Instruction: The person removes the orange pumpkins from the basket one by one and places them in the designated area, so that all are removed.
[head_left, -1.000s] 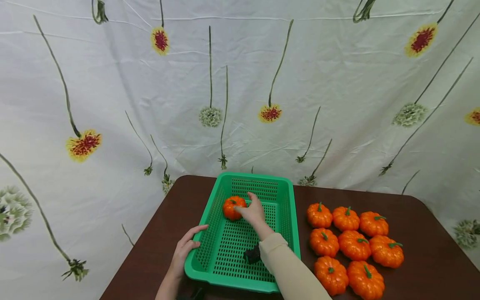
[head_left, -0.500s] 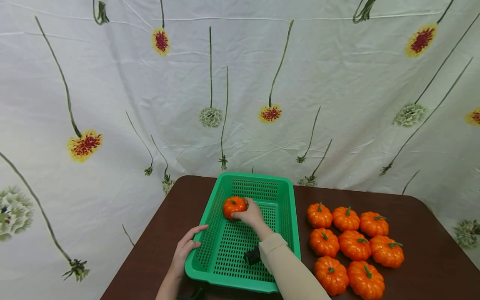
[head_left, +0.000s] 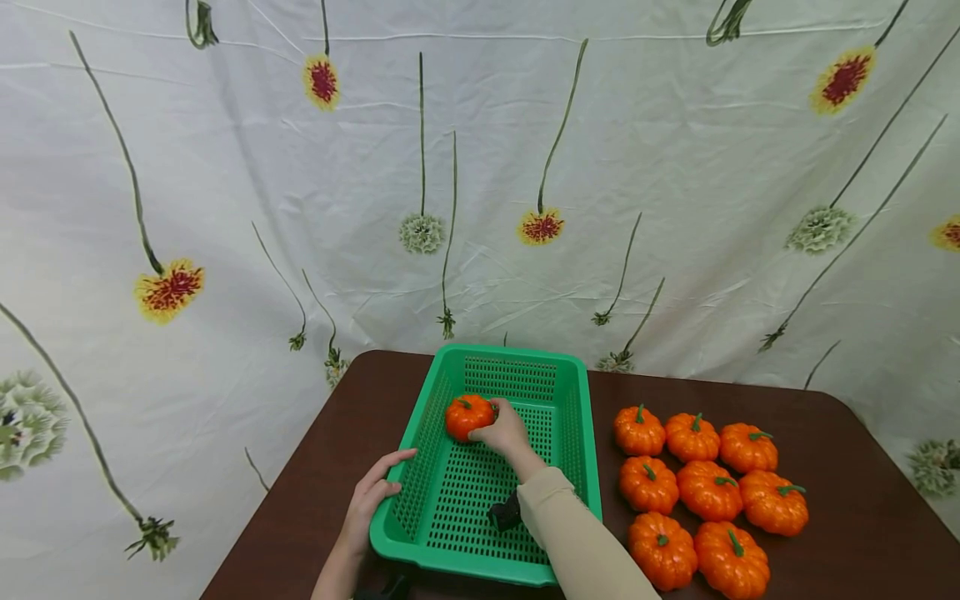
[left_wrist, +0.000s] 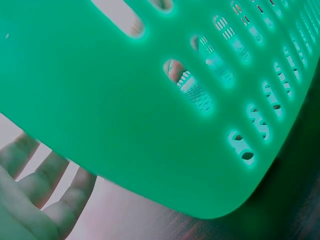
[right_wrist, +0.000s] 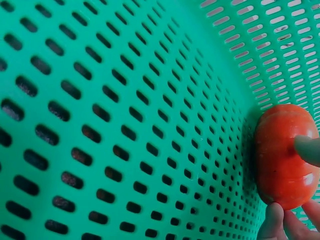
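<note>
My right hand (head_left: 504, 432) is inside a green plastic basket (head_left: 392, 546), gripping a small orange pumpkin (head_left: 465, 417) with a short green stem. In the right wrist view this pumpkin (right_wrist: 280, 170) sits low against the slotted wall, with fingertips (right_wrist: 272, 222) pressed to its side. At the basket's left rim my left hand (head_left: 363, 504) holds on, its fingers reaching over the edge. The left wrist view shows fingers (left_wrist: 67, 200) beyond the green wall (left_wrist: 115, 120), partly hidden by it.
Several more orange pumpkins (head_left: 708, 491) lie in rows on the dark brown table (head_left: 300, 492), right of the basket. A black device (head_left: 506, 511) shows by my right wrist. A flower-printed white cloth (head_left: 480, 167) hangs behind the table.
My right hand's fingers have closed from an open spread onto the pumpkin in the basket. That pumpkin has shifted very slightly. The left hand stays on the rim.
</note>
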